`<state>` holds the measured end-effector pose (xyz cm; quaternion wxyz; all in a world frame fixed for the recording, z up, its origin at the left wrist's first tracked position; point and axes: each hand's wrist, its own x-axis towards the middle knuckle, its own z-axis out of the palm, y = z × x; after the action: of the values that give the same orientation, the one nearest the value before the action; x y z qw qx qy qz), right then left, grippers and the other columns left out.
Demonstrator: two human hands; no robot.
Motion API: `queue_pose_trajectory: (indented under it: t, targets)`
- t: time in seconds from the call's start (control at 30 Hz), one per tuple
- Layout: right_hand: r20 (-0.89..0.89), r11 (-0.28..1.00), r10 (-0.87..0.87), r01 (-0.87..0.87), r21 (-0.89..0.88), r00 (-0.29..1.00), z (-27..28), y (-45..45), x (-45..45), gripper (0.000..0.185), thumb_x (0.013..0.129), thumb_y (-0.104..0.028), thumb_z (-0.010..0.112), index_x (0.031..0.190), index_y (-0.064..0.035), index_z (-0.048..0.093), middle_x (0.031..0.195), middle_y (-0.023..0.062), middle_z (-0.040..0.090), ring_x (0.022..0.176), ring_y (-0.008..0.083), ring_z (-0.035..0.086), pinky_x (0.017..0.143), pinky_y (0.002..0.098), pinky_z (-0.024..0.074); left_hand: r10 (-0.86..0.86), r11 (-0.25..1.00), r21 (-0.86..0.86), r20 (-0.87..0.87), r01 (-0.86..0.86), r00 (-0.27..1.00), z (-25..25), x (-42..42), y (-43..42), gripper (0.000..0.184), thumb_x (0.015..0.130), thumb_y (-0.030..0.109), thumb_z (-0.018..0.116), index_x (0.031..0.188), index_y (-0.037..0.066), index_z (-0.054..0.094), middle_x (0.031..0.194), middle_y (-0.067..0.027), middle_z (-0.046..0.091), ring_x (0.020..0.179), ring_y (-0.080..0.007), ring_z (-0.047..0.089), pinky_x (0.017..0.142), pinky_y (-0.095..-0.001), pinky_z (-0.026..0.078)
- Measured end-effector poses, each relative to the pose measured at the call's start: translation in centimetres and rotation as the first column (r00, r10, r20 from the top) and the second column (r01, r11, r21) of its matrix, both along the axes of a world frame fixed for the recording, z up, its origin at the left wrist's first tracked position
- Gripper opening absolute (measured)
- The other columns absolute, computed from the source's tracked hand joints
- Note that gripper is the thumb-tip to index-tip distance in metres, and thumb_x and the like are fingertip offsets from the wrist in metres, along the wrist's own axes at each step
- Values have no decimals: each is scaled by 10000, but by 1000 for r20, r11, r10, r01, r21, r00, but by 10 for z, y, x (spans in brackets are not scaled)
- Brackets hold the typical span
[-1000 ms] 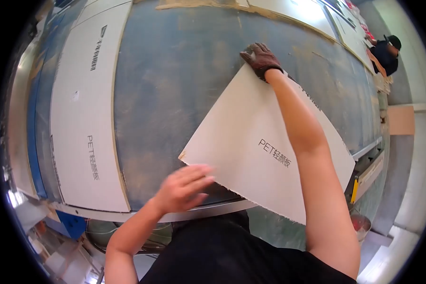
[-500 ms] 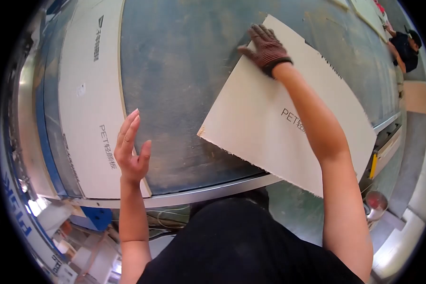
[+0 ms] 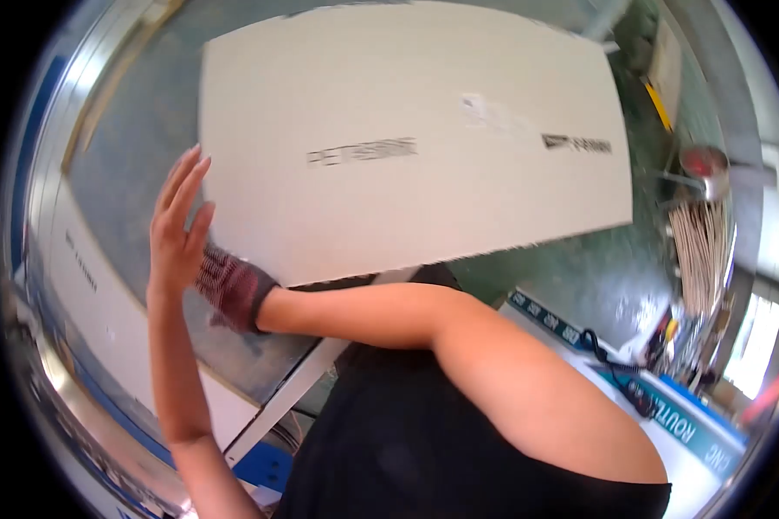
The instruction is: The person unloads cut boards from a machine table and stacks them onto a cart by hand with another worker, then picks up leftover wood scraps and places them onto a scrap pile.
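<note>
A large pale board (image 3: 389, 208) with dark printed lettering lies across the work table and sticks out past its edge to the right. My bare left hand (image 3: 179, 225) is at the board's left edge, fingers stretched out and thumb apart. It looks to be touching the edge, with nothing held in it. My right hand (image 3: 234, 290), in a dark reddish knit glove, is at the board's near left corner, crossed over in front of my body. Its fingertips are hidden behind my left hand and the glove is blurred, so its grip on the board does not show.
Another pale printed board (image 3: 78, 268) lies along the table's left side. The table's metal edge (image 3: 299, 385) runs close to my body. On the right are a machine panel (image 3: 658, 415) marked CNC, a metal pot (image 3: 704, 164) and a stack of thin strips (image 3: 699, 251).
The board has turned from a slant to lying nearly crosswise. My right hand has swept from its far edge to its near left corner. My view has swung right.
</note>
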<state>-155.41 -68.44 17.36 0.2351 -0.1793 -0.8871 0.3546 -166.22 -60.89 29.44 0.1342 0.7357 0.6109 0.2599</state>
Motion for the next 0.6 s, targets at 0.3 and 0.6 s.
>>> queue_pose_trajectory:
  t: [0.3, 0.6]
  targets:
    - [197, 864, -503, 494, 96, 842, 43, 86, 269, 1095, 838, -701, 690, 1569, 51, 375, 1618, 271, 374, 1527, 443, 318, 1267, 532, 234, -133, 990, -104, -466, 95, 875, -84, 14, 83, 567, 1065, 398, 425, 1605, 228, 426, 1700, -31, 328, 1594, -252, 219, 1314, -417, 119]
    - [246, 313, -948, 740, 595, 203, 18, 211, 613, 684, 1029, -452, 612, 1531, -13, 460, 1585, 228, 454, 1504, 392, 377, 1247, 490, 302, -103, 995, -66, -495, 81, 863, -93, 25, 89, 575, 1066, 405, 431, 1619, 249, 397, 1710, -22, 306, 1595, -247, 218, 1312, -421, 131]
